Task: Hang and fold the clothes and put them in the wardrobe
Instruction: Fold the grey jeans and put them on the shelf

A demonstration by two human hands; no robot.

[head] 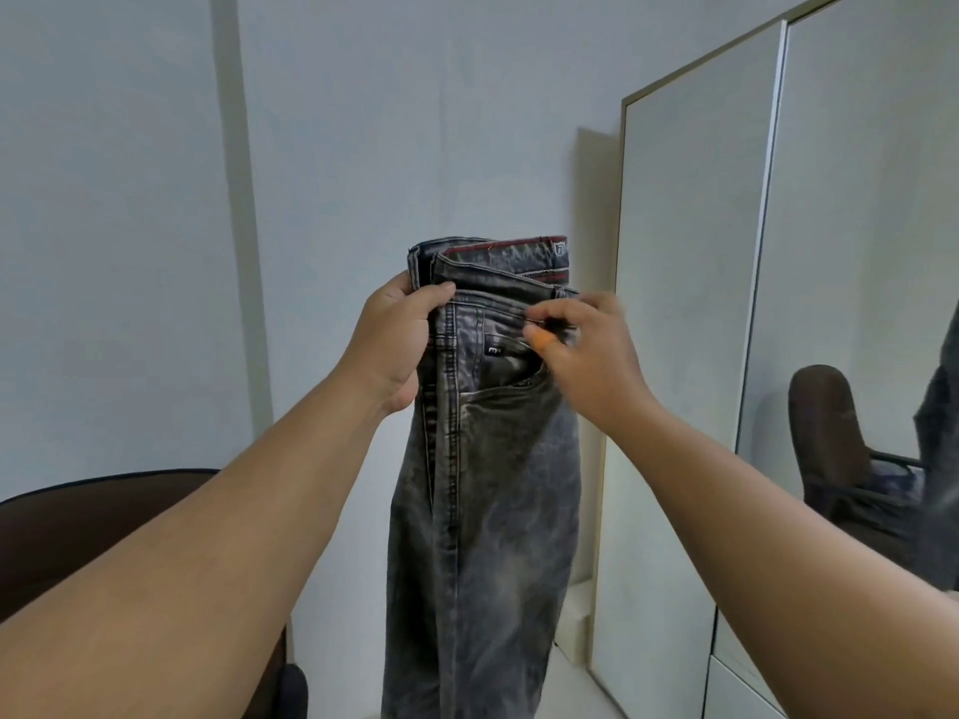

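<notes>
**Jeans held up by the waistband, wardrobe doors at the right**

Labels first: I see a small dark tag [495,350] with pale letters sewn above the pocket of the jeans [488,490], too small for me to read. A second little patch [559,249] sits at the right end of the turned-out waistband, which shows a red stripe; its mark is also unreadable.

My jeans hang in mid-air in front of a pale wall [363,121], doubled lengthwise, the legs dropping out of view at the bottom edge. To the right stands the wardrobe [669,303], its pale doors flat and near the jeans' right edge. A dark chair [67,531] sits low at the left, below my left forearm. A mirror panel [851,303] on the far right reflects another dark chair.

My left hand [394,345] grips the left end of the waistband, thumb over the front, fingers wrapped behind. My right hand [586,355] is blurred at the pocket's top edge; the fingers look curled and pinching the denim there, though I cannot tell for sure.
</notes>
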